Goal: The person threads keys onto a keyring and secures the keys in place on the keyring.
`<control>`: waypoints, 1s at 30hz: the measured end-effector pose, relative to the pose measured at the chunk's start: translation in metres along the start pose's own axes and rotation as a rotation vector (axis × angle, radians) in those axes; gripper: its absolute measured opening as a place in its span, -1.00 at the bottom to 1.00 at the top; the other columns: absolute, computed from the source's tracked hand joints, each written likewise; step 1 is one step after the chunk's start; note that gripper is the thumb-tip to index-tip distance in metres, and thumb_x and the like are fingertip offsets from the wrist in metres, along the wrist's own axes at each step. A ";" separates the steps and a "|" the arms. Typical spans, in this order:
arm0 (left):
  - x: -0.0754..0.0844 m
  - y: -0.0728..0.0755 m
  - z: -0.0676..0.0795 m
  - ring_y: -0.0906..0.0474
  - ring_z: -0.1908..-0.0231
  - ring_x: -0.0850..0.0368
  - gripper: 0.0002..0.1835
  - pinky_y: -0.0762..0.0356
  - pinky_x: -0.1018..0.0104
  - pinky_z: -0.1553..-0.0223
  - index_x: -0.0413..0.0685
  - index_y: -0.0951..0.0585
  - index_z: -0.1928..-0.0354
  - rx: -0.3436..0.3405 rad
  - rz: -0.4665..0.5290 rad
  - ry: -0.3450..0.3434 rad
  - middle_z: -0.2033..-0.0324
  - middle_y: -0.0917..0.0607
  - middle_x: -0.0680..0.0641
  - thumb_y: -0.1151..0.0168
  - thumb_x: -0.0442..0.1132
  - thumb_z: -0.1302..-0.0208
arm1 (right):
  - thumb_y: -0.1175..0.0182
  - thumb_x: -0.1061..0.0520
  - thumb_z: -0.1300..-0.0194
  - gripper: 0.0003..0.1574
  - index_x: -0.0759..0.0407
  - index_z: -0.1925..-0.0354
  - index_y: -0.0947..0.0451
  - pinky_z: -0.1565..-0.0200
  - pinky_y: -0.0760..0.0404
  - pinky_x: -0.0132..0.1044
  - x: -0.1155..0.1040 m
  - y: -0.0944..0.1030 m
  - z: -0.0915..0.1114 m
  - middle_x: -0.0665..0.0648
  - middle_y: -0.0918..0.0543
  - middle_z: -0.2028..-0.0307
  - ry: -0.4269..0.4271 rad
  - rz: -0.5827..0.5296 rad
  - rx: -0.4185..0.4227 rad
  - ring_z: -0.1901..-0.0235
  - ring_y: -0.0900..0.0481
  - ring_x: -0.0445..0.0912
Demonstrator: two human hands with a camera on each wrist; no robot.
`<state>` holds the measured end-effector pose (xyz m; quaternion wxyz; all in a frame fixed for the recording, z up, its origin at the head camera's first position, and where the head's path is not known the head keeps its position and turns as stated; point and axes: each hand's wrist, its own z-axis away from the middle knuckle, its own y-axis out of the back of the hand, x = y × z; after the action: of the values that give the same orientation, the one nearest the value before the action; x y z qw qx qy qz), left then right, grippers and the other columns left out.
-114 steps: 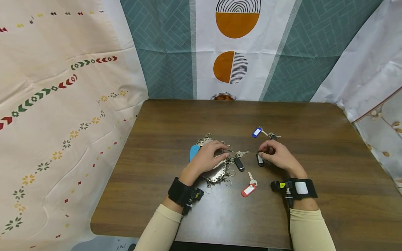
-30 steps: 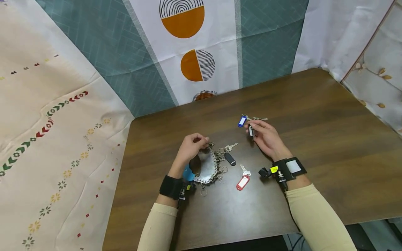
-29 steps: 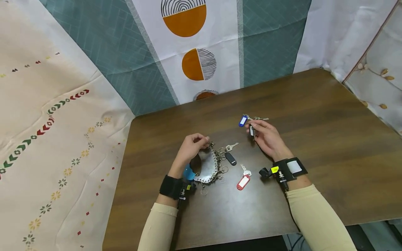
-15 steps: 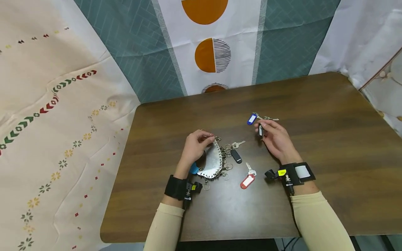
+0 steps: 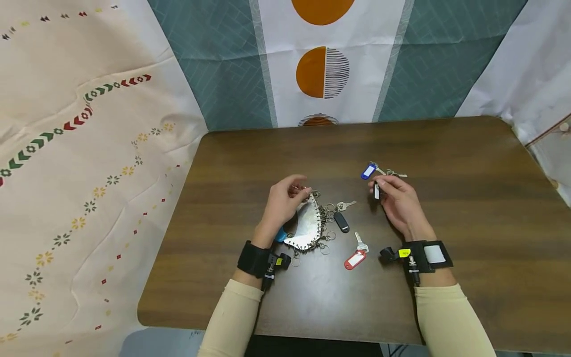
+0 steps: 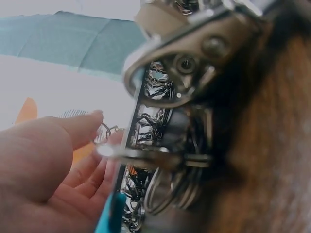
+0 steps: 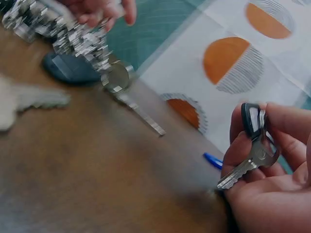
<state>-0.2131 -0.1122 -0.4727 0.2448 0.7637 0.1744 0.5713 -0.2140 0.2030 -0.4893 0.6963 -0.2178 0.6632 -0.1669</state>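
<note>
My left hand point(image 5: 283, 203) pinches a small metal ring point(image 6: 102, 133) at the far edge of a silver metal plate point(image 5: 308, 225). Clips and split rings crowd the plate's rim, and a blue piece point(image 5: 281, 235) shows at its left, partly hidden by the hand. Between thumb and fingers, my right hand point(image 5: 403, 208) holds a key point(image 7: 248, 167) with a black tag point(image 7: 251, 120); the key's toothed end points down and out of the grip. Right beside the plate lies another key point(image 5: 345, 206) with a black tag point(image 5: 341, 222).
A red-tagged key point(image 5: 355, 259) lies on the wooden table point(image 5: 214, 223) nearer the body. Beyond the right hand are a blue-tagged key point(image 5: 369, 171) and another key point(image 5: 398, 174). A patterned cloth point(image 5: 285, 89) hangs behind the table's far edge.
The right hand has lifted and turned the black-tagged key, formerly low at the table. The left hand has shifted from over the plate to a ring at its far edge. The head view has swung.
</note>
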 end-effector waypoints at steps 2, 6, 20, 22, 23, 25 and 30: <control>0.001 0.000 0.005 -0.63 0.28 0.14 -0.81 -0.69 0.21 0.20 -0.01 -0.71 0.06 0.017 -0.051 0.002 0.24 -0.71 -0.03 -0.34 -0.11 -0.41 | -0.24 0.26 -0.44 -0.68 0.49 -0.04 -0.58 0.05 -0.68 -0.38 0.005 -0.007 0.001 0.16 -0.70 0.10 0.012 0.109 -0.015 0.12 -0.69 -0.04; 0.002 0.000 0.015 -0.62 0.39 0.13 -0.85 -0.64 0.21 0.33 0.03 -0.72 0.27 0.045 -0.055 0.060 0.37 -0.71 -0.03 -0.33 -0.08 -0.41 | -0.26 0.24 -0.43 -0.65 0.54 -0.03 -0.57 0.09 -0.67 -0.41 0.019 -0.034 0.008 0.13 -0.74 0.19 0.081 0.320 -0.085 0.16 -0.70 0.00; 0.010 -0.010 0.006 -0.66 0.10 0.19 -0.80 -0.66 0.33 0.03 -0.07 -0.72 0.01 -0.267 0.196 -0.088 -0.01 -0.68 -0.05 -0.13 -0.22 -0.56 | -0.23 0.26 -0.47 -0.77 0.40 0.02 -0.67 0.22 -0.63 -0.42 0.040 -0.082 0.025 0.42 -0.69 0.10 0.190 0.632 -0.173 0.22 -0.61 -0.06; 0.009 -0.012 0.005 -0.65 0.11 0.22 -0.81 -0.66 0.33 0.03 -0.03 -0.73 0.03 -0.270 0.158 -0.108 0.01 -0.70 -0.02 -0.15 -0.20 -0.55 | -0.21 0.30 -0.47 -0.78 0.42 0.01 -0.66 0.22 -0.64 -0.39 0.036 -0.083 0.026 0.47 -0.68 0.10 0.177 0.650 -0.189 0.22 -0.61 -0.02; 0.009 -0.013 0.005 -0.65 0.11 0.24 -0.81 -0.65 0.33 0.03 -0.01 -0.74 0.04 -0.266 0.135 -0.119 0.02 -0.70 -0.01 -0.15 -0.20 -0.55 | -0.19 0.32 -0.48 -0.78 0.44 0.01 -0.66 0.22 -0.65 -0.38 0.034 -0.084 0.026 0.48 -0.68 0.10 0.177 0.666 -0.198 0.23 -0.61 0.01; 0.009 -0.014 0.004 -0.63 0.11 0.25 -0.81 -0.65 0.31 0.03 0.01 -0.74 0.06 -0.252 0.089 -0.139 0.04 -0.71 0.01 -0.16 -0.18 -0.55 | -0.18 0.35 -0.47 -0.79 0.46 0.02 -0.65 0.24 -0.65 -0.36 0.028 -0.089 0.028 0.50 -0.69 0.11 0.193 0.701 -0.216 0.25 -0.61 0.06; 0.014 -0.016 0.006 -0.64 0.13 0.22 -0.81 -0.66 0.26 0.06 -0.02 -0.71 0.02 -0.243 0.020 -0.146 0.07 -0.72 -0.02 -0.14 -0.19 -0.56 | -0.19 0.38 -0.45 -0.82 0.50 0.07 -0.64 0.25 -0.60 -0.45 0.020 -0.097 0.033 0.48 -0.73 0.16 0.216 0.778 -0.228 0.24 -0.63 0.15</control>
<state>-0.2034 -0.0920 -0.4719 0.3419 0.7697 0.0778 0.5335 -0.1743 0.1125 -0.4548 0.6054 -0.0079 0.7795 0.1609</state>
